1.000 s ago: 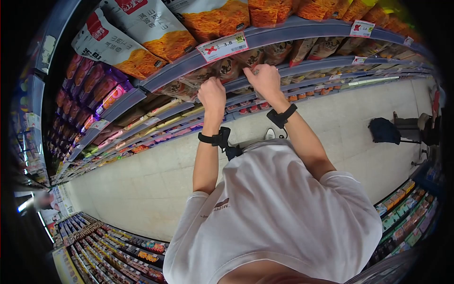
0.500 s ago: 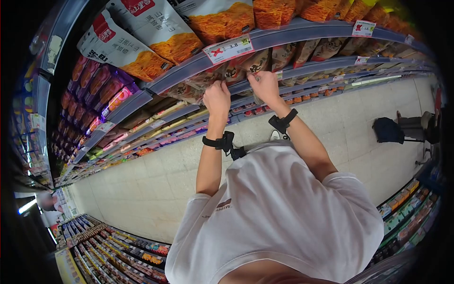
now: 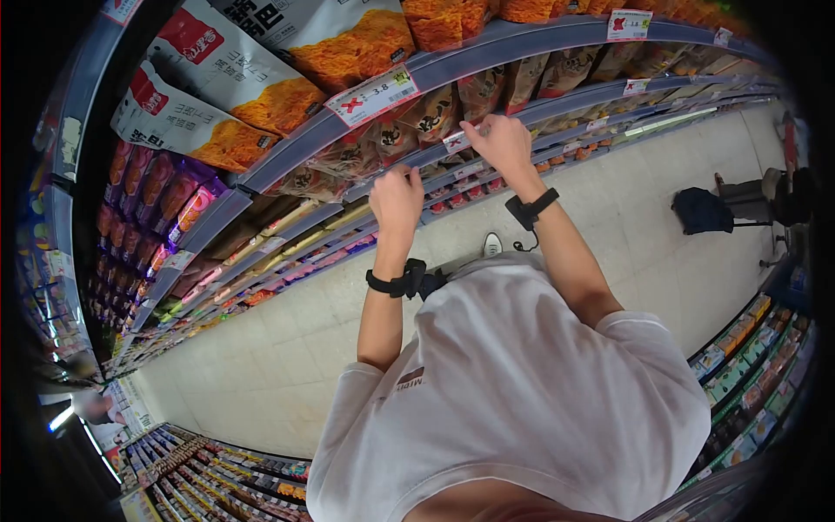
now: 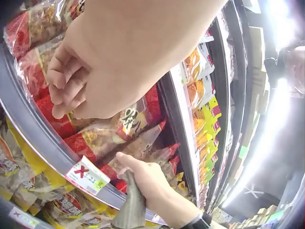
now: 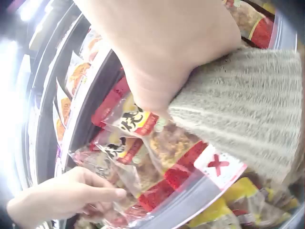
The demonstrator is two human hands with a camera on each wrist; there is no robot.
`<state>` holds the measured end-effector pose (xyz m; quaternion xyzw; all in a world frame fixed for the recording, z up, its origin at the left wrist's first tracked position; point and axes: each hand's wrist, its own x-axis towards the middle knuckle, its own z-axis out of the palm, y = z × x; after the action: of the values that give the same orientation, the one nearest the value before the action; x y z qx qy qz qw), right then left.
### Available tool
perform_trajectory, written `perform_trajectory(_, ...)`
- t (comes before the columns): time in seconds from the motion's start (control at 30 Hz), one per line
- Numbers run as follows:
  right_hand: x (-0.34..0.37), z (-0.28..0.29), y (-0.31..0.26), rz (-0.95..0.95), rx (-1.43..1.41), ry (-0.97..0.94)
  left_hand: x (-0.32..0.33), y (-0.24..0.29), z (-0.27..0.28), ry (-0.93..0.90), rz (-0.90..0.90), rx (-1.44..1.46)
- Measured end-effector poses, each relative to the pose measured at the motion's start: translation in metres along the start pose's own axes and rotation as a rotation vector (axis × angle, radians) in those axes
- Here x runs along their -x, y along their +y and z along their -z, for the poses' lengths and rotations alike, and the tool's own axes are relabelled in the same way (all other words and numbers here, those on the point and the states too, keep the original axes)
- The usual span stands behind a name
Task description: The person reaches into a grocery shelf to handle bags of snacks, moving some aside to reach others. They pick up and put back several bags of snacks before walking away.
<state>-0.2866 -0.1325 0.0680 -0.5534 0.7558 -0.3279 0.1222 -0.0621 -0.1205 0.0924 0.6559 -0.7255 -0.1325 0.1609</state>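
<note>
My right hand [image 3: 504, 150] grips a ribbed grey-green cloth [image 5: 248, 105], which hangs below the fist in the left wrist view. This hand is at the shelf's front edge, beside a price tag [image 5: 218, 164] with a red cross. My left hand [image 3: 397, 204] is in front of the same shelf, thumb out and fingers loosely bent with nothing held. In the left wrist view its fingers [image 4: 69, 88] overlap the clear snack bags with red ends [image 4: 93, 143]. The bags stand in a row along the shelf, printed with dark characters.
Above is a shelf edge [image 3: 296, 139] with larger white-and-orange snack bags [image 3: 235, 74]. Purple packets [image 3: 165, 187] fill the shelf at left. Lower shelves hold yellow-edged bags [image 4: 28, 176]. Behind me run the tiled aisle floor [image 3: 243, 357] and another stocked shelf [image 3: 209, 470]; a dark blue bag [image 3: 701, 210] is at right.
Both hands have drawn slightly back from the snack bags, and the left hand's fingers have loosened. The view has shifted along the shelf, with the bags and tags now further left.
</note>
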Motion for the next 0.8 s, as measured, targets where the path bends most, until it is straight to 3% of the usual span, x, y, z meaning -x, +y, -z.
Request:
perform_trajectory(0.23, -0.004, -0.029, -0.003, 0.045, -0.009, 0.060, -0.023, 0.025, -0.037, 0.054, -0.052, -0.037)
perform_trajectory(0.5, 0.003, -0.047, -0.007, 0.166, -0.091, 0.098, -0.036, 0.016, -0.047, 0.109, -0.031, -0.099)
perform_trajectory(0.67, 0.011, -0.040, -0.013, 0.082, -0.122, 0.065, -0.035, 0.015, -0.043, 0.115, -0.055, -0.084)
perform_trajectory(0.73, 0.015, -0.018, -0.011, 0.079, -0.158, -0.033, -0.033, 0.013, -0.041, 0.113, -0.067, -0.081)
perform_trajectory(0.8, 0.014, -0.012, 0.009, 0.033, -0.168, 0.055, -0.025, 0.008, -0.036, 0.089, -0.068, -0.014)
